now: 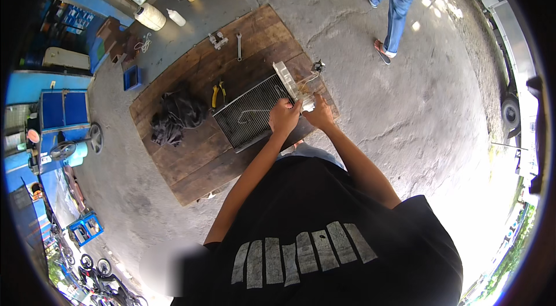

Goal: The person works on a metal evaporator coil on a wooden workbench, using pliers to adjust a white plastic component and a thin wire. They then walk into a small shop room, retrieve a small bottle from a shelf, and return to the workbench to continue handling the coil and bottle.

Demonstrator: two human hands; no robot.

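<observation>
Thin aluminium fins on the finned coil (250,114), lying at the wooden bench's (191,161) near edge, could bend if the left hand (284,117) or right hand (319,112), both closed around its end fittings, slips.

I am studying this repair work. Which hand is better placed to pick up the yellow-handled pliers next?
Probably the left hand. It rests on the finned radiator core, on the side where the yellow-handled pliers lie. The right hand is at the core's far end, so it would have to cross over.
</observation>
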